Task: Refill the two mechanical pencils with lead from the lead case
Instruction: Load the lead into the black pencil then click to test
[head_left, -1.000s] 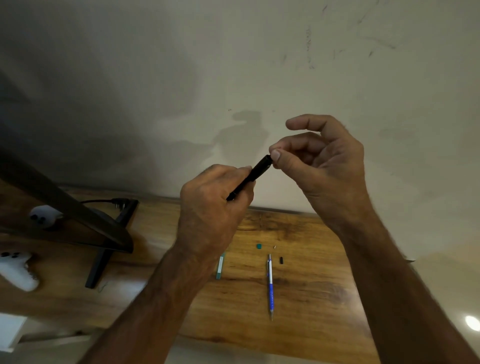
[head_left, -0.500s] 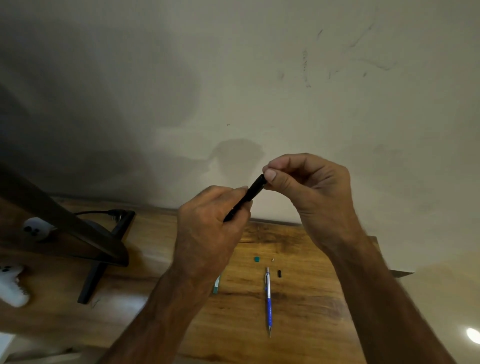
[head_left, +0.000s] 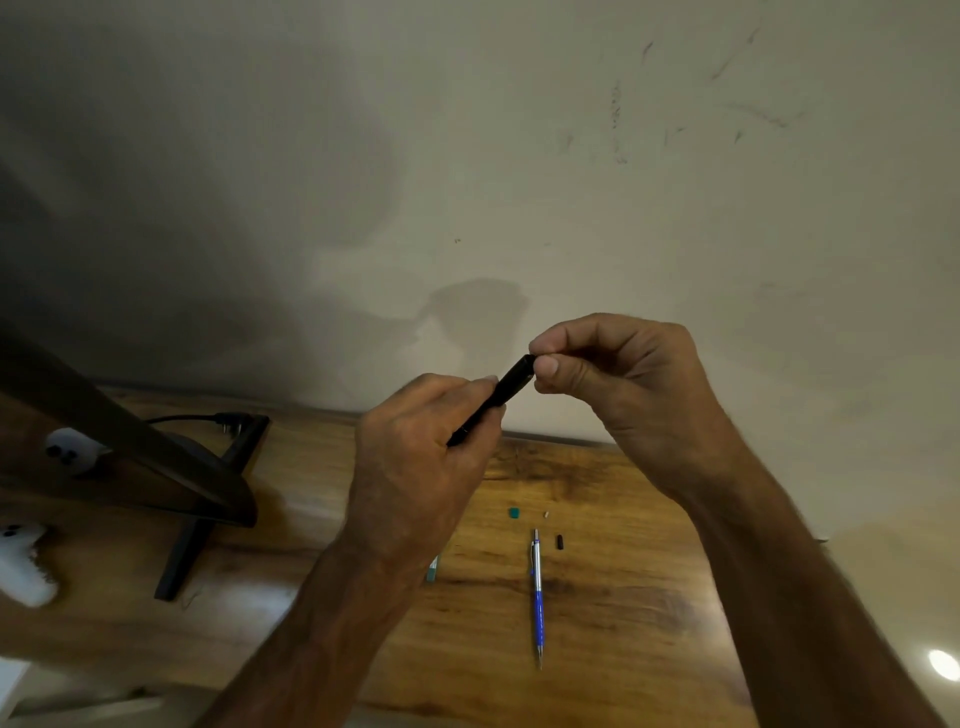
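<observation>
Two hands meet in the head view, raised over the wooden table (head_left: 649, 613) and above the blue pencil (head_left: 537, 597) lying on it. The left hand (head_left: 415, 467) wraps curled fingers round the lower barrel of the black pencil (head_left: 511, 387), which tilts up to the right. The right hand (head_left: 623, 384) pinches its upper end between thumb and forefinger; any lead there is too fine to see. Left of the blue pencil, the teal lead case (head_left: 432, 567) shows beside the left wrist. Beyond the blue pencil's top lie a teal cap (head_left: 514, 513) and a white bit (head_left: 546, 515). Just right of its top lies a small black cap (head_left: 560, 541).
</observation>
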